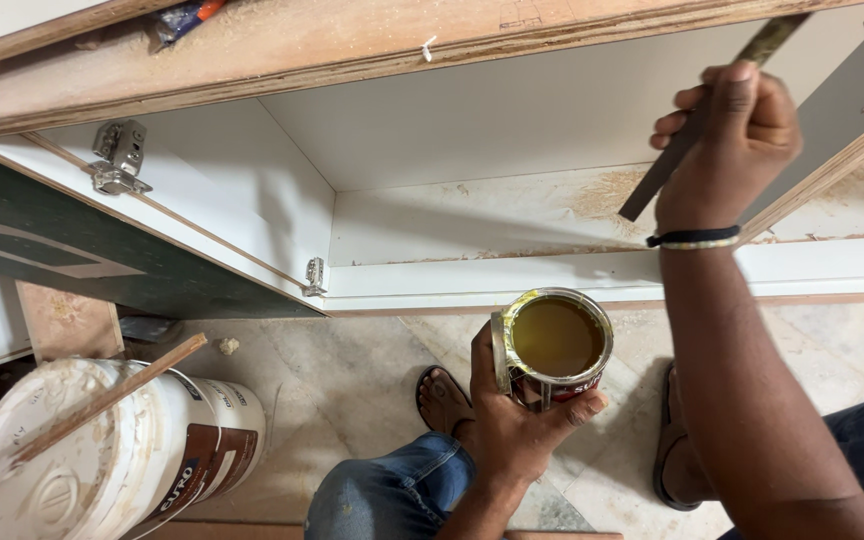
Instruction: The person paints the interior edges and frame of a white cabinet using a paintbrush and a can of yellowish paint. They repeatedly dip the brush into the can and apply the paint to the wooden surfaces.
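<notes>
Left hand point(512, 425) has a closed grip around an open tin point(552, 345) of yellow-brown liquid, held low before the white cabinet point(432, 130). Right hand point(727, 150), fist closed, grips a flat dark brush handle point(667, 170), raised inside the cabinet opening. White bucket point(112, 450) stands on the floor, left.

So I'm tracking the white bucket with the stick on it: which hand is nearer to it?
Left. The left hand holds the open tin low at centre, right of the white bucket. The right hand grips a flat tool far up right.

shiny metal tin point(552, 345), rough plywood cabinet edge point(252, 60).
</notes>
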